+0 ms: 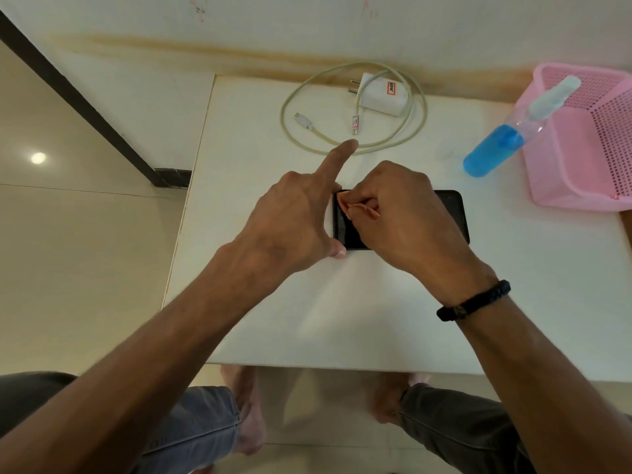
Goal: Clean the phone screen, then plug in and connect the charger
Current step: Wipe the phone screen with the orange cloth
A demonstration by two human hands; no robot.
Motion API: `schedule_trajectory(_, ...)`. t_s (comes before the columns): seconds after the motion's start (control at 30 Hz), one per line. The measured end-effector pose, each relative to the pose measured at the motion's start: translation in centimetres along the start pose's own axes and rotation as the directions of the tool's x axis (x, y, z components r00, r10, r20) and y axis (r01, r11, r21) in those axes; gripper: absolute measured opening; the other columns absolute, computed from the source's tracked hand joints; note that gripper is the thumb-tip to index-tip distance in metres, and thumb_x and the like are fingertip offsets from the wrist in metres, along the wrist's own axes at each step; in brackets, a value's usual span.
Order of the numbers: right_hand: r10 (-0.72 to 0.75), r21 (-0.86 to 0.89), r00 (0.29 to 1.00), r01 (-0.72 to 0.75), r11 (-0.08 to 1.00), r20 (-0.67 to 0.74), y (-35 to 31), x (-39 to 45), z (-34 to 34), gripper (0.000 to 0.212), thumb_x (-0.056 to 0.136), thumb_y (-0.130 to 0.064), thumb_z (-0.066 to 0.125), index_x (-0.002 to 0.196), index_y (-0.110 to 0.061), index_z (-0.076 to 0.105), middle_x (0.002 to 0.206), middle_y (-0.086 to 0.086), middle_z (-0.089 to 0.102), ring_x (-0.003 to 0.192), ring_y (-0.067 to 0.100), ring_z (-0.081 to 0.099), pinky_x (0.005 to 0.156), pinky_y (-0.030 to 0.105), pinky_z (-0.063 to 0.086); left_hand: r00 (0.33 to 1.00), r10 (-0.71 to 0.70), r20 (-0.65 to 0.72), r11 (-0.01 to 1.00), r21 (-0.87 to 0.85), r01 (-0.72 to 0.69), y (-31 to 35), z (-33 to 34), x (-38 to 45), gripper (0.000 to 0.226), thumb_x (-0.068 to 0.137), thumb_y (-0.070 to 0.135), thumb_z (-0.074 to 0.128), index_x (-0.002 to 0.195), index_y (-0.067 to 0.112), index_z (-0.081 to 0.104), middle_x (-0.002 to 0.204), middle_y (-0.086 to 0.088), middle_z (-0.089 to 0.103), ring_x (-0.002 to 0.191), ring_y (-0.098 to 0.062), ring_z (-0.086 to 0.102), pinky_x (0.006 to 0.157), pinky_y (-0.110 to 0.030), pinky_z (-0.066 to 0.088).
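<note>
A black phone (448, 210) lies flat, screen up, on the white table (307, 319). My left hand (294, 227) grips its left end, thumb at the near corner, index finger pointing away toward the cable. My right hand (407, 220) rests on the screen, fingers closed on a small orange cloth (357, 207) pressed to the glass. The middle of the phone is hidden under that hand. Further back lies a white charger adapter (383, 95) with its pale cable (420, 121) coiled loosely around it, both cable ends free.
A spray bottle of blue liquid (496, 148) leans against a pink perforated basket (588, 138) at the table's right side. The wall runs just behind the table. The tiled floor lies to the left, and my knees and feet show under the near edge.
</note>
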State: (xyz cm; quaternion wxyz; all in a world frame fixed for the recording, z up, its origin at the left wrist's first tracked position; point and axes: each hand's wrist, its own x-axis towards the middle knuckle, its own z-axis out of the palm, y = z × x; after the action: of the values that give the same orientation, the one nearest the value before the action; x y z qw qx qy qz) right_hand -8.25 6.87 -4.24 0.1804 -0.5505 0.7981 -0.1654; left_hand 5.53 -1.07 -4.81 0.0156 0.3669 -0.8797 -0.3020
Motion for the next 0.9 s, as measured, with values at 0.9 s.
schedule_trajectory(0.9,0.036,-0.004,0.980,-0.038,0.999,-0.197,-0.1,0.3,1.1,0.018,0.093,-0.030,0.074,0.095,-0.013,0.073,0.095,0.003,0.065,0.081,0.017,0.065,0.074,0.032,0.057,0.998,0.057,0.013,0.998,0.037,-0.058,0.0,0.0,0.1,0.141,0.063,0.028,0.097,0.163,0.039,-0.002,0.117,0.004,0.073,0.089,-0.019,0.065,0.086,-0.042,0.057)
